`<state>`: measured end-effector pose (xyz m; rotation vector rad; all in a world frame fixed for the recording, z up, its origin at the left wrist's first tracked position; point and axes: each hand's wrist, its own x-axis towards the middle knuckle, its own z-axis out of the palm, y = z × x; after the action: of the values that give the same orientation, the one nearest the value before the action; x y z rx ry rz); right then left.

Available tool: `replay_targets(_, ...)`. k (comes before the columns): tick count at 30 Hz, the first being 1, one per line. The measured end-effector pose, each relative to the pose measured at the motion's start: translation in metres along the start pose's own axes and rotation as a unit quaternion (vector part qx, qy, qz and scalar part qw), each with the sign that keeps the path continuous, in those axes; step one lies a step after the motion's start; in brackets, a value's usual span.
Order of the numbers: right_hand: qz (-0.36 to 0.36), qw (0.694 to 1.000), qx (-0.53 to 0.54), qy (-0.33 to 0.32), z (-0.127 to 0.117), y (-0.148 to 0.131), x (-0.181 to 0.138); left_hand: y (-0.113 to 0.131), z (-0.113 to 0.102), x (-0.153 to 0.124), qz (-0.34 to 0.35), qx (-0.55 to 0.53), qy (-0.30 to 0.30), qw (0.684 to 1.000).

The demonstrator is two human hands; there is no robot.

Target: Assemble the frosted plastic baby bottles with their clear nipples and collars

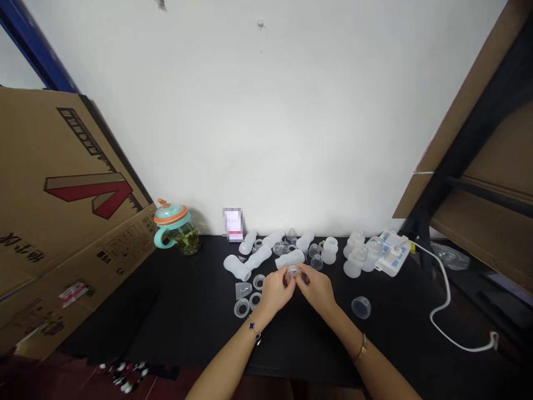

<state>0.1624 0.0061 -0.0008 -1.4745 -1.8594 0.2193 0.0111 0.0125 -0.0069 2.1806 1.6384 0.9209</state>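
My left hand (275, 290) and my right hand (317, 288) meet at the middle of the black table, fingers closed on a small whitish bottle ring (293, 270). Fingertips cover part of it, and I cannot tell whether a teat sits inside. Just beyond lies a frosted baby bottle body (290, 259) on its side. Left of my left hand are loose collar rings (241, 308) and a clear cap (244, 290). A clear dome cap (361, 307) rests to the right of my right forearm.
Several bottle bodies (237, 268) and caps lie along the wall; capped bottles (353, 268) stand at right beside a white power strip (392, 253) with a cable (447, 294). A teapot (175, 228) and cardboard box (75, 222) are at left, a phone-like blurred screen (234, 224) at the wall.
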Motion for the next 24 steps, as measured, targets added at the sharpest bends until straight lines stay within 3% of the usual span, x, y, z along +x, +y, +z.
replay_targets(11, 0.008, 1.000, 0.009, -0.003, -0.0012, -0.0004, 0.0005, -0.0016, 0.0012, 0.0023, -0.023, -0.004, -0.023, 0.999)
replay_targets(24, 0.008, 1.000, -0.012, 0.001, -0.0028, -0.0022, 0.0012, 0.0025, -0.0037, 0.0009, 0.005, -0.027, -0.013, 1.000)
